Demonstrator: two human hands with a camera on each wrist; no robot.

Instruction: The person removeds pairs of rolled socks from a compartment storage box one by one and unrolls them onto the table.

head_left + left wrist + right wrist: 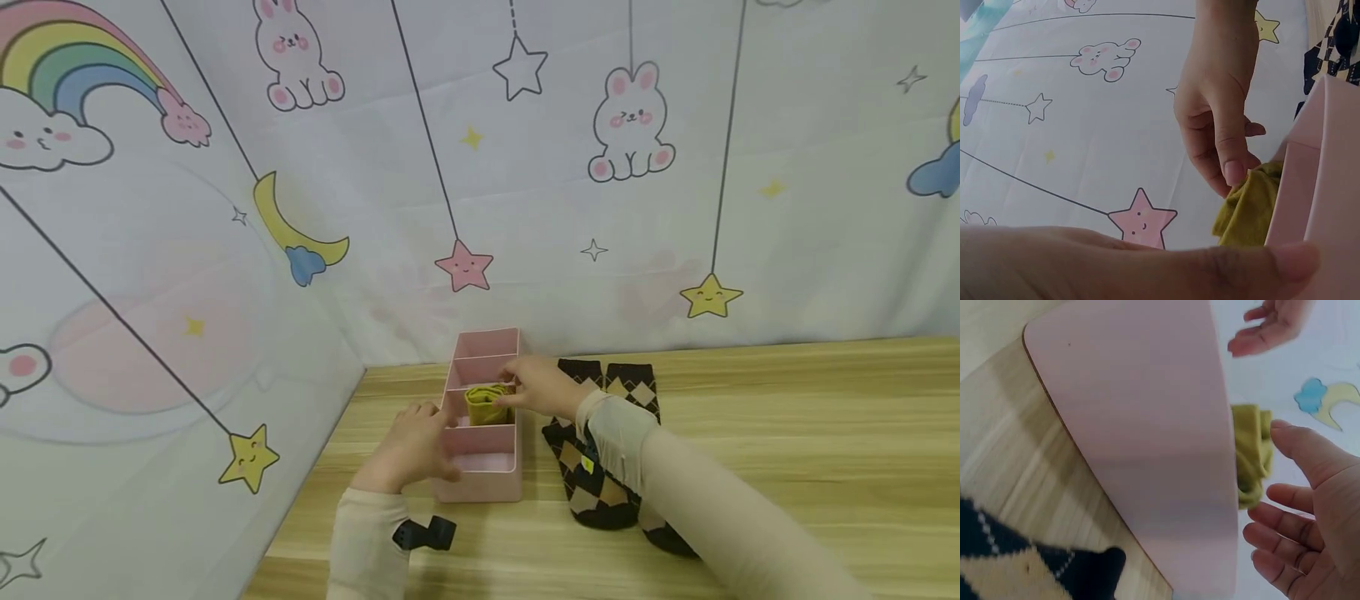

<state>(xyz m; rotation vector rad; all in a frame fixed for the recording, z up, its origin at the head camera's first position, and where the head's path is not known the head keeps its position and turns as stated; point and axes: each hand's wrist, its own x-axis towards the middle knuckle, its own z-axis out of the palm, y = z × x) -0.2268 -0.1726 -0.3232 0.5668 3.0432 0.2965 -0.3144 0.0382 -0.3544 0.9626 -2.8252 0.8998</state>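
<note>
A folded yellow-green cloth [483, 408] stands in a middle compartment of the long pink divided box [480, 488], its top rising above the rim. My right hand [543, 387] reaches over the box's right wall. In the right wrist view its thumb [1307, 450] and loosely bent fingers [1288, 540] are spread apart right at the cloth's edge. My left hand [408, 454] is at the box's left side, its fingers loosely extended. From the left wrist view, the left thumb [1229, 269] stretches straight toward the pink wall. The cloth's lower part is hidden inside the box.
To the right of the box lie black-and-tan argyle socks [600, 504], partly covered by my right forearm. The box stands on a wood-grain table [810, 450]. Behind and to the left hangs a white printed cloth [540, 208]. Other box compartments lie before and behind the cloth.
</note>
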